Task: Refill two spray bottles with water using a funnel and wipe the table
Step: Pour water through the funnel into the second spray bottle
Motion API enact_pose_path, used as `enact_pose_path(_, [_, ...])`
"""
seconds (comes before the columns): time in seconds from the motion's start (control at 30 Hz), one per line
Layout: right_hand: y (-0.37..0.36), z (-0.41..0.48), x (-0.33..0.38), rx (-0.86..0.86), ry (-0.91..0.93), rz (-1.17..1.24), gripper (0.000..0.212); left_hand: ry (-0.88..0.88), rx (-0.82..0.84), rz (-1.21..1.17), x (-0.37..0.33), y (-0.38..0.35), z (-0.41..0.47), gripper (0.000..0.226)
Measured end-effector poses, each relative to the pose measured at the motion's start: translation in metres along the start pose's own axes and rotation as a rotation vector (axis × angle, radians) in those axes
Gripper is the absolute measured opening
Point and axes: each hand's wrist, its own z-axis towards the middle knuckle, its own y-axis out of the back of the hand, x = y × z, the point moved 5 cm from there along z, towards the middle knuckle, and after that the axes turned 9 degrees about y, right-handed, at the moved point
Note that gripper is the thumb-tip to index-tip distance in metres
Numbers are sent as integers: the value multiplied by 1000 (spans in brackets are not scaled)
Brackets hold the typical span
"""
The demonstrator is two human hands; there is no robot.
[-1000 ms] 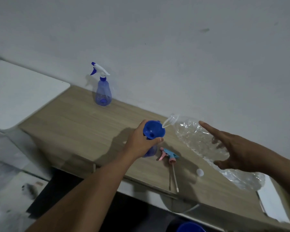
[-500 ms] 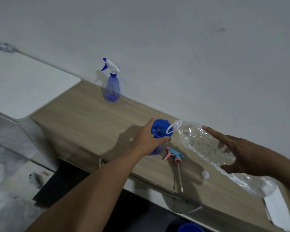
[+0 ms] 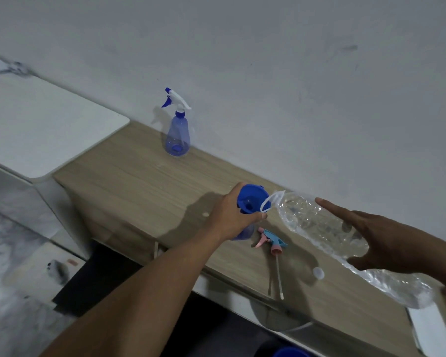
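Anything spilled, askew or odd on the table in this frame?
One small pale spot on the wooden table, beside the left hand, may be a spilled drop. The trigger sprayer and white cap lie loose, which suits refilling.

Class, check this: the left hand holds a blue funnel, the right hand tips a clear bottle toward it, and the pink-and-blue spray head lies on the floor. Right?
Not quite: the head view shows the pink-and-blue spray head lying on the wooden table, not the floor. The rest stands.
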Motion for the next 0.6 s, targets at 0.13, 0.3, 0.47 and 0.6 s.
enact_pose_path(0.13, [2,2,-1,7,-1,2,128,3,-7,-7,-2,1,-1,62])
enact_pose_path(0.3, [4,4,-3,3,1,0,127,-5,-3,-19,-4,2,-2,60])
enact_pose_path(0.47, [3,6,-4,5,4,5,127,4,8,-23,-3,1,-2,60])
enact_pose_path(0.6, [2,8,-4,9,13,6,127,-3,0,-16,-4,2,-3,60])
